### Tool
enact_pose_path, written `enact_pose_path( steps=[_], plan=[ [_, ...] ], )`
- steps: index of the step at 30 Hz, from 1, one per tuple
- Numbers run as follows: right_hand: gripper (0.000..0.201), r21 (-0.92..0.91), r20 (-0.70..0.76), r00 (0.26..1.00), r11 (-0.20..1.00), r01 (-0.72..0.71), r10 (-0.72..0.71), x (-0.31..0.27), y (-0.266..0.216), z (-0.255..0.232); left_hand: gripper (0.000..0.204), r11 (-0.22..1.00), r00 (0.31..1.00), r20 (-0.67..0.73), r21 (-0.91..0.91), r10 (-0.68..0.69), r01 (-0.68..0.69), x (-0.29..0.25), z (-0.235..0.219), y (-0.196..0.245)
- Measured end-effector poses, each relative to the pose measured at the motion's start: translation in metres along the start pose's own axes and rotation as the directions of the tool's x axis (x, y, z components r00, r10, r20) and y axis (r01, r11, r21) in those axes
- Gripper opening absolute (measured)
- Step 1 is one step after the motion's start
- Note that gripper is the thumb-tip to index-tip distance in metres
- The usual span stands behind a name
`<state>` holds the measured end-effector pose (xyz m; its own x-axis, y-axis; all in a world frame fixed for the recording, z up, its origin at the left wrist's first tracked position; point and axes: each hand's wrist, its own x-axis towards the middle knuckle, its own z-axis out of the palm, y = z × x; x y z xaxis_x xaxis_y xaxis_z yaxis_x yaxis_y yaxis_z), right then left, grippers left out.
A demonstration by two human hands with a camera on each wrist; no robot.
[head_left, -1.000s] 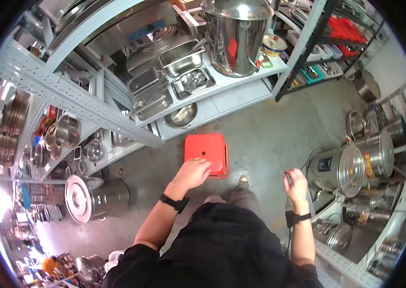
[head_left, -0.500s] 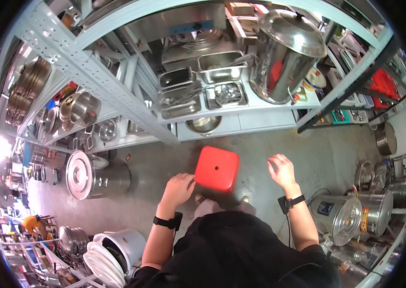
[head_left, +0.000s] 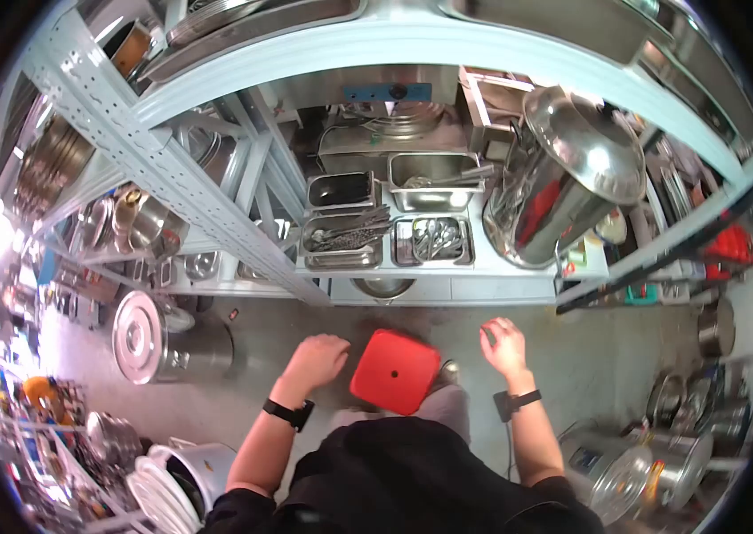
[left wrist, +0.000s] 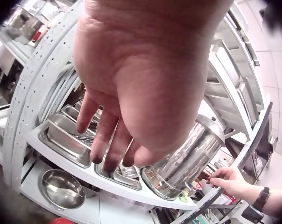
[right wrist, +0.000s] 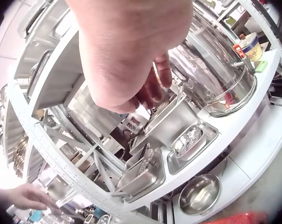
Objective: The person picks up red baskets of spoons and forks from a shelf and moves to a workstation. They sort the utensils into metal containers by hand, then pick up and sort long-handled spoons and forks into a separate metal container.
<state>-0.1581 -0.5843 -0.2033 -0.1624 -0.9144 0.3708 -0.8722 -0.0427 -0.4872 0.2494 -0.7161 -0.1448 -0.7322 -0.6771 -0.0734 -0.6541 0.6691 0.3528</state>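
My left hand hangs in the air left of a red stool with a small hole in its seat. It holds nothing; in the left wrist view its fingers are loosely bent. To the stool's right, my right hand is raised with relaxed fingers and nothing in them. Ahead of both hands is a white shelf bearing a steel tray of spoons, a tray of long utensils, a deep steel pan and a tall lidded steel urn with a tap.
A perforated grey shelf post stands front left, and an upper shelf beam crosses overhead. A large lidded steel pot is on the floor at left. More steel pots stand at right. A steel bowl rests on the lower shelf.
My left hand has gone from over the red stool to its left side, apart from it. My right hand has come inward. The view has tilted up, with the shelf now more directly ahead.
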Motion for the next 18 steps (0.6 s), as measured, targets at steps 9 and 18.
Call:
enact_pose_path(
  steps=[9, 18],
  plan=[
    [0.015, 0.096, 0.059, 0.997, 0.994, 0.054, -0.059, 0.127, 0.074, 0.057, 0.028, 0.993, 0.982, -0.149, -0.030, -0.119, 0.116, 0.095, -0.018, 0.017],
    [0.021, 0.101, 0.039, 0.991, 0.987, -0.129, 0.125, 0.162, 0.123, 0.164, 0.029, 0.994, 0.988, -0.146, 0.090, -0.042, 0.055, 0.169, 0.063, -0.120]
  ],
)
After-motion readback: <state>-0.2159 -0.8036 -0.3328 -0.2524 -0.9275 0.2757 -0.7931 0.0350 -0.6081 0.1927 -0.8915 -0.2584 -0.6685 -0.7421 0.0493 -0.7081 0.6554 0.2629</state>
